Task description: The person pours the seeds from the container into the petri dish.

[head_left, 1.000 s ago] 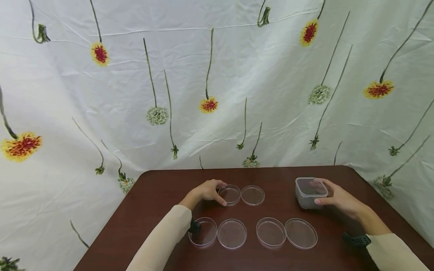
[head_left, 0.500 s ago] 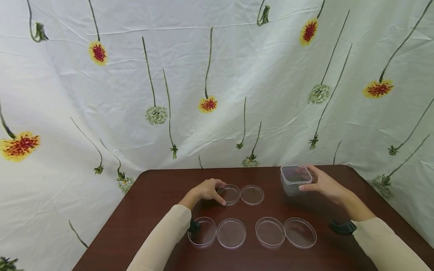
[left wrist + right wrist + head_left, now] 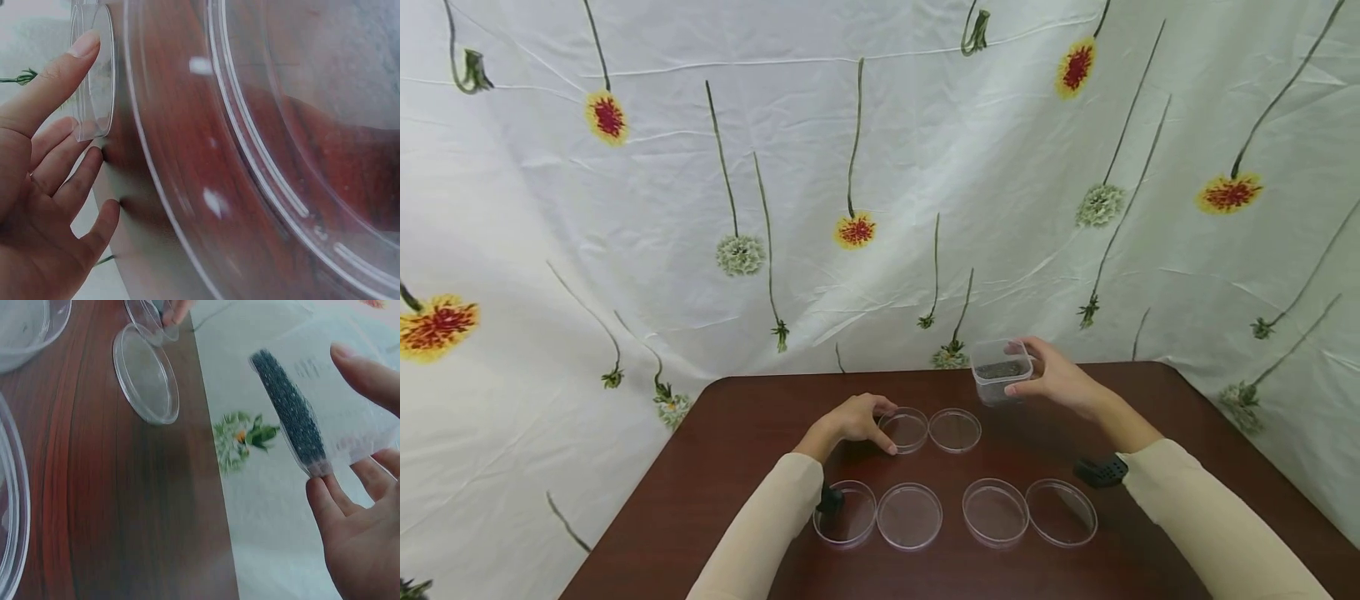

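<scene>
A shallow clear petri dish [image 3: 904,432] stands in the back row on the table. My left hand [image 3: 852,418] holds it from the left, thumb on the near side and fingers round the far side; the left wrist view shows the thumb over the dish's edge [image 3: 107,94]. In my right hand [image 3: 1063,382] is a clear square plastic tub [image 3: 997,390], gripped by its sides above the back of the table. A layer of small dark granules [image 3: 290,406] covers the tub's bottom. Right beside the held dish sits a second petri dish [image 3: 955,432], between the two hands.
Nearer me are two touching pairs of clear dishes, one on the left [image 3: 910,518] and one on the right [image 3: 1062,515]. My left forearm passes over the leftmost. Behind the dark red-brown table [image 3: 760,400] hangs a white flowered cloth [image 3: 805,192].
My right hand has carried the tub leftward and up from the table's right side towards the back-row dishes. The left hand stays at its dish.
</scene>
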{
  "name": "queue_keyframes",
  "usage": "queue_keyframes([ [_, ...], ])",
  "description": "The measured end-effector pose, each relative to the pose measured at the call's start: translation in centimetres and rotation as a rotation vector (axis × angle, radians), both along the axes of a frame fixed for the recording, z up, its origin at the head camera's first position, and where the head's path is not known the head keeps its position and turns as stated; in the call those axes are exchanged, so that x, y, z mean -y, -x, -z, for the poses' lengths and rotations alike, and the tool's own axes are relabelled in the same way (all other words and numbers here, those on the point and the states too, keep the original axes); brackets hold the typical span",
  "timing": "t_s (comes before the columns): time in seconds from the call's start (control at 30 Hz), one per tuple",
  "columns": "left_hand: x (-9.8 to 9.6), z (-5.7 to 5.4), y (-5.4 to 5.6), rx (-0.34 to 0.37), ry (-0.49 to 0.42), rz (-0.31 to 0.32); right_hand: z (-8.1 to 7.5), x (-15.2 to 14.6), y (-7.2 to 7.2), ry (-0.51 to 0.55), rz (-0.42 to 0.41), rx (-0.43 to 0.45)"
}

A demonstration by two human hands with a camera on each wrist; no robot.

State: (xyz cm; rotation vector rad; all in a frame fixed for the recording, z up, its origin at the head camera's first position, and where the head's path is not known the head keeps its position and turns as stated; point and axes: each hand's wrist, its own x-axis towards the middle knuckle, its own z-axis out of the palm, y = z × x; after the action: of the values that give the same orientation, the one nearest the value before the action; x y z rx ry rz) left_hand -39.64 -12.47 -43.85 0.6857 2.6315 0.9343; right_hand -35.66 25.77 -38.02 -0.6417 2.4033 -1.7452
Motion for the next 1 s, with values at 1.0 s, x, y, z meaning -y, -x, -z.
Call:
queue_keyframes([
  [1.0,0.1,0.1,0.2,-0.021,-0.002,0.012,1.3,9.6,3.5,-0.205,0.042,-0.276],
])
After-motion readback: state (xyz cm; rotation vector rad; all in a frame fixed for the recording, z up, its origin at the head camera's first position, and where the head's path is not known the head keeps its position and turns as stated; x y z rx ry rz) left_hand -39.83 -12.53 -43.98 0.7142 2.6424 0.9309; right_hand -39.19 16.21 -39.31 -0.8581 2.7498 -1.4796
